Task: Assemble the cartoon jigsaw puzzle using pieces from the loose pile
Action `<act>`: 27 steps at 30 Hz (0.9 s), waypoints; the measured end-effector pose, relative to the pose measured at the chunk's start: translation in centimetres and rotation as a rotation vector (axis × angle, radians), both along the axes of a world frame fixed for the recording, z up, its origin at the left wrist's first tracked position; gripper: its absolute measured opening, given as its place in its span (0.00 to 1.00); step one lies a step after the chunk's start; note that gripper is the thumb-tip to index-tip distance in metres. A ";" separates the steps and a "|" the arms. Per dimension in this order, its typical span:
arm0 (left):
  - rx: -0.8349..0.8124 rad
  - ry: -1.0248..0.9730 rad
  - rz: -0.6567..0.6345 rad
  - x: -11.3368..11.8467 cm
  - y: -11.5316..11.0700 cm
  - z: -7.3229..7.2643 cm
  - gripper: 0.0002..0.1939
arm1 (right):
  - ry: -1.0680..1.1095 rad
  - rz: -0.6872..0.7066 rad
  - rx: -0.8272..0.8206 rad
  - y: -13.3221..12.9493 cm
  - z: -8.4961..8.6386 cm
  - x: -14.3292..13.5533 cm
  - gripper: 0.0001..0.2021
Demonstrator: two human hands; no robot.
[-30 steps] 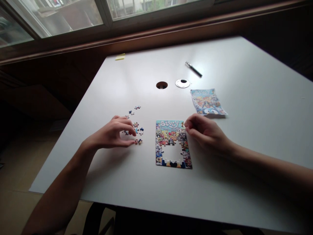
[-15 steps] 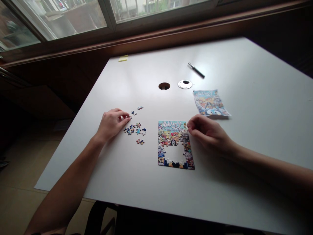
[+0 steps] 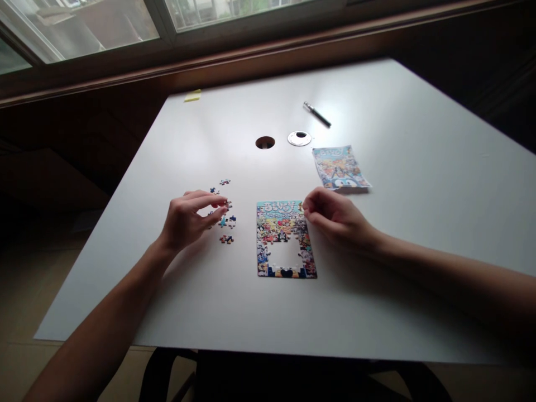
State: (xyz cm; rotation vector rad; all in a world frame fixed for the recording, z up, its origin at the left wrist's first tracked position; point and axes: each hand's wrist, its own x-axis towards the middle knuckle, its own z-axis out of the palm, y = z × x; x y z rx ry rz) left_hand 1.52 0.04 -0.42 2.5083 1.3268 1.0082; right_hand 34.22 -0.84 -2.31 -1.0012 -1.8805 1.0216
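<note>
While my left hand [image 3: 182,223] grips a loose piece [image 3: 228,205], calling for a steady pinch, my right hand [image 3: 343,220] curls closed at the puzzle [image 3: 274,226], contents unclear.

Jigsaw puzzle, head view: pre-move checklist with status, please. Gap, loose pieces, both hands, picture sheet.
1. Gap in the jigsaw puzzle uncovered: ok, no hand over it.
2. Loose pieces all visible: not ok, the left hand hides part of the group.
3. Piece secured in left fingertips: cannot tell; one shows at the fingertips, grip unclear.
4. Right hand away from the gap: ok, it is at the puzzle's upper right edge.
5. Right fingers free of any piece: cannot tell, too small to see.
6. Picture sheet readable for reference: ok, face up beyond the right hand.
</note>
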 end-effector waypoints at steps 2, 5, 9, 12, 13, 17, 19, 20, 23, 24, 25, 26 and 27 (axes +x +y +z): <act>0.024 -0.035 -0.135 1.9 -0.7 0.3 0.06 | -0.008 -0.003 0.013 0.1 -0.1 0.0 0.04; 0.045 -0.017 -0.331 5.1 -1.7 0.8 0.03 | -0.030 -0.011 0.034 0.2 -0.3 0.1 0.04; 0.078 -0.066 -0.397 8.5 -2.2 0.4 0.04 | -0.063 -0.029 0.070 0.2 -0.2 0.0 0.04; 0.139 -0.092 -0.353 9.3 -2.3 -0.8 0.05 | -0.090 -0.063 0.120 0.0 0.1 -0.1 0.05; 0.148 -0.069 -0.346 9.3 -2.3 -1.1 0.06 | -0.103 -0.069 0.132 -0.1 0.1 -0.2 0.05; 0.124 0.037 -0.354 8.9 -2.6 -1.9 0.07 | -0.178 -0.054 0.149 -0.1 0.3 -0.3 0.06; 0.117 0.063 -0.370 9.0 -2.6 -1.9 0.07 | -0.215 -0.033 0.168 -0.1 0.4 -0.4 0.06; 0.117 0.075 -0.380 9.1 -2.5 -1.8 0.07 | -0.230 -0.017 0.181 -0.1 0.4 -0.4 0.06; 0.120 0.108 -0.408 9.4 -2.2 -1.9 0.05 | -0.260 0.044 0.237 0.1 0.4 -0.5 0.06; 0.116 0.118 -0.419 9.5 -2.0 -2.0 0.05 | -0.269 0.062 0.256 0.1 0.3 -0.5 0.06; 0.110 0.128 -0.429 9.6 -1.9 -2.0 0.05 | -0.278 0.076 0.273 0.1 0.2 -0.5 0.06; 0.104 0.136 -0.437 9.6 -1.8 -2.1 0.05 | -0.286 0.083 0.285 0.2 0.2 -0.5 0.07; 0.095 0.146 -0.443 9.6 -1.7 -2.2 0.05 | -0.293 0.086 0.292 0.2 0.1 -0.5 0.07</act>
